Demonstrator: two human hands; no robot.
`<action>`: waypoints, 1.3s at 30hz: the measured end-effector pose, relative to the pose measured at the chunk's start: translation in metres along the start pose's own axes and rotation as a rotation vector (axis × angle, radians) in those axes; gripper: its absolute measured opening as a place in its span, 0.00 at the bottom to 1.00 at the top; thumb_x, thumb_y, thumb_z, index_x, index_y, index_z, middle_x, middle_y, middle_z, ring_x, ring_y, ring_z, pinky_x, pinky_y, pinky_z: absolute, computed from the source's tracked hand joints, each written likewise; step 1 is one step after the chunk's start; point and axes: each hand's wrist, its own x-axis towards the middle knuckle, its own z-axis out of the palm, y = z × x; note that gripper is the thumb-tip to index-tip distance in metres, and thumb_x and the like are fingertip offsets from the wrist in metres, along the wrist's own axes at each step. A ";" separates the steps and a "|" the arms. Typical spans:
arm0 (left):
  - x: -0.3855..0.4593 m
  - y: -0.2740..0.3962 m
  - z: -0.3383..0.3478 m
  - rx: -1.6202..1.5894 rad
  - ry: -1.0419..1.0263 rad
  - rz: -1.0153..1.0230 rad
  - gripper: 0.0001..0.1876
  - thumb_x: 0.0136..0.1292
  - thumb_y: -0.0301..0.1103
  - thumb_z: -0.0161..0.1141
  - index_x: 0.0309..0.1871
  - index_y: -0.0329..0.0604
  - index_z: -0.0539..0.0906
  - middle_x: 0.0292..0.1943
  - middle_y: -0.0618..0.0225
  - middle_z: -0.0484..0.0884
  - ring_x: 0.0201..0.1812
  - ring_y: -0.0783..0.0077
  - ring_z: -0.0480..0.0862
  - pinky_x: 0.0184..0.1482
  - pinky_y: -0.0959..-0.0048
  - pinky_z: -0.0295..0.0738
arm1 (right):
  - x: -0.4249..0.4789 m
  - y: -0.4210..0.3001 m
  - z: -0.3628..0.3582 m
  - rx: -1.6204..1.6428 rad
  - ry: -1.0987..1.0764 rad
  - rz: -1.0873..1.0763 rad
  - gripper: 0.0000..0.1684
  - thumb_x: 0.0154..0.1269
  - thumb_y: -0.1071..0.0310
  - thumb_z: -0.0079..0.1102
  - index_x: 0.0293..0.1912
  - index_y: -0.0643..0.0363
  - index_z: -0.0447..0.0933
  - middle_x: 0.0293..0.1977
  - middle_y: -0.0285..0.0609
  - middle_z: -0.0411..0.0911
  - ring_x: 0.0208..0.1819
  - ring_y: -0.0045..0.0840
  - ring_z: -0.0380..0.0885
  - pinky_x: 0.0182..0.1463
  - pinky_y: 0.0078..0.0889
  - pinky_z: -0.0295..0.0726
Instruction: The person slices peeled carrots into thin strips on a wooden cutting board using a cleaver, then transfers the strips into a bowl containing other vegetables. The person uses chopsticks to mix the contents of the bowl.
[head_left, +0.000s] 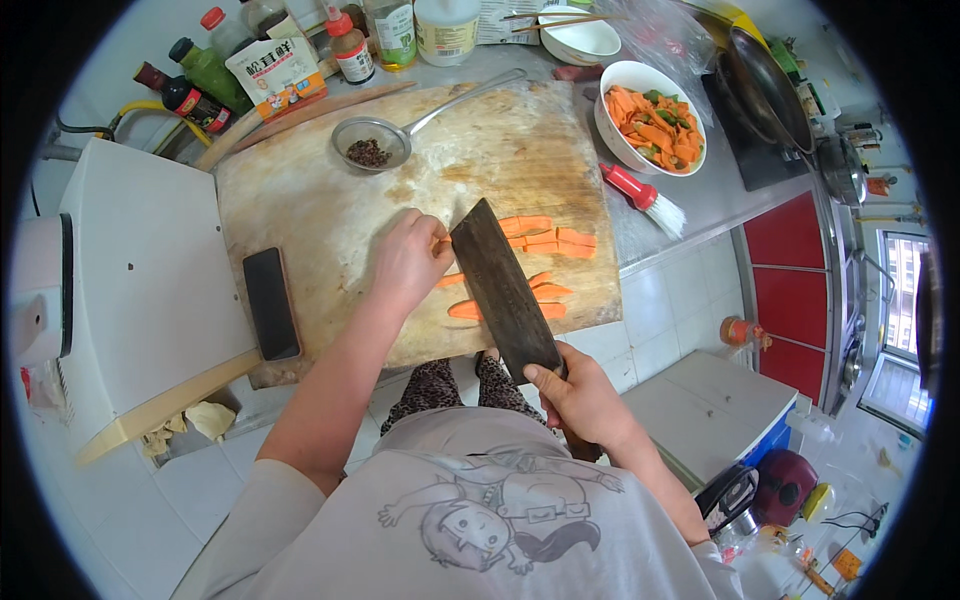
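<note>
My right hand (589, 397) grips the handle of a dark-bladed cleaver (506, 292). The blade lies slantwise over carrot pieces on a large worn wooden chopping board (337, 225) and hides part of them. At the blade's far left edge, the curled fingers of my left hand (412, 259) pinch a carrot piece, of which only a bit of orange shows. Cut carrot strips (559, 241) lie in short rows to the right of the blade. Nearer to me, longer carrot slices (466, 310) stick out on both sides of it.
A metal strainer (371, 144) with dark spices rests on the board, and a phone (271, 304) lies at its left. Right of the board are a bowl of sliced carrot and green pepper (651, 118) and a red-handled brush (643, 199). Bottles (350, 49) line the back.
</note>
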 end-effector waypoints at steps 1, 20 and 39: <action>-0.002 -0.002 0.002 -0.019 0.008 -0.019 0.07 0.52 0.25 0.71 0.34 0.41 0.84 0.34 0.63 0.82 0.34 0.61 0.85 0.37 0.64 0.82 | -0.002 -0.002 0.001 -0.031 0.013 -0.012 0.22 0.76 0.56 0.61 0.54 0.67 0.74 0.19 0.33 0.71 0.16 0.16 0.70 0.21 0.25 0.72; -0.005 -0.002 0.001 -0.028 0.041 -0.011 0.07 0.51 0.25 0.71 0.33 0.42 0.84 0.34 0.63 0.82 0.32 0.61 0.84 0.36 0.64 0.82 | 0.000 -0.004 -0.002 0.016 0.037 0.016 0.19 0.76 0.60 0.62 0.56 0.65 0.75 0.19 0.32 0.71 0.17 0.15 0.69 0.22 0.24 0.71; -0.002 0.002 -0.002 0.007 0.018 -0.003 0.07 0.51 0.24 0.71 0.33 0.41 0.84 0.32 0.64 0.81 0.31 0.63 0.84 0.35 0.66 0.81 | 0.011 0.002 0.002 0.051 -0.010 0.006 0.18 0.77 0.60 0.61 0.54 0.65 0.74 0.18 0.32 0.70 0.16 0.15 0.69 0.21 0.24 0.70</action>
